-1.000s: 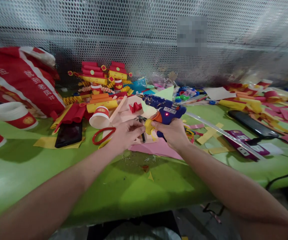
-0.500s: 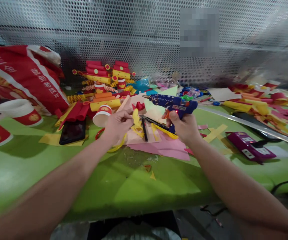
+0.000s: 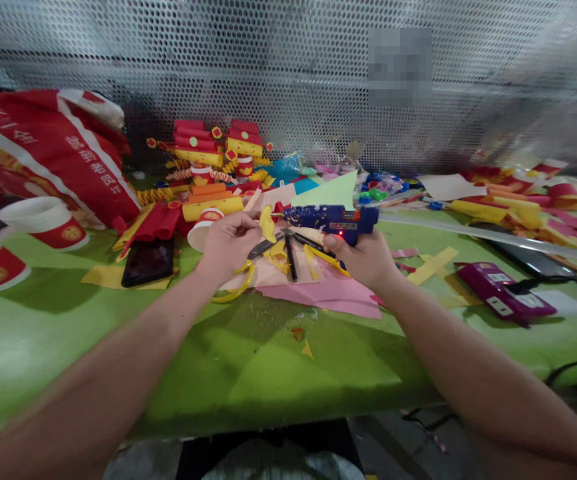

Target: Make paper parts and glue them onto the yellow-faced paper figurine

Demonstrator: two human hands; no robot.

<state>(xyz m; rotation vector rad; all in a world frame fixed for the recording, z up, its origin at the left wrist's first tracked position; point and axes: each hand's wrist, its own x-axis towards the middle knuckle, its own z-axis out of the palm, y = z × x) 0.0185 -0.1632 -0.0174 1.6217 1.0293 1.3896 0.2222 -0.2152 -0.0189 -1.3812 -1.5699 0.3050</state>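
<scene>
A small yellow paper piece [image 3: 267, 225] is pinched between the fingertips of my left hand [image 3: 231, 241]. My right hand [image 3: 363, 257] is wrapped round the handle of a blue glue gun [image 3: 325, 217], whose red light is lit. The gun points left, its nozzle at the right edge of the yellow piece; whether they touch is hard to tell. Below the hands, a black pen [image 3: 291, 257], yellow scraps and yellow-handled scissors [image 3: 238, 287] lie on pale and pink paper [image 3: 335, 297].
On the green table [image 3: 268, 380] stand paper cups [image 3: 43, 223] at the left, near a black phone [image 3: 148, 261]. Two red and yellow paper figures [image 3: 198, 143] stand at the back. A purple power strip [image 3: 505, 292], a metal ruler [image 3: 493, 241] and paper rolls lie at the right.
The glue gun has moved left and slightly down, levelling out, and its nozzle has come to the yellow piece. My left hand has raised that piece a little off the papers.
</scene>
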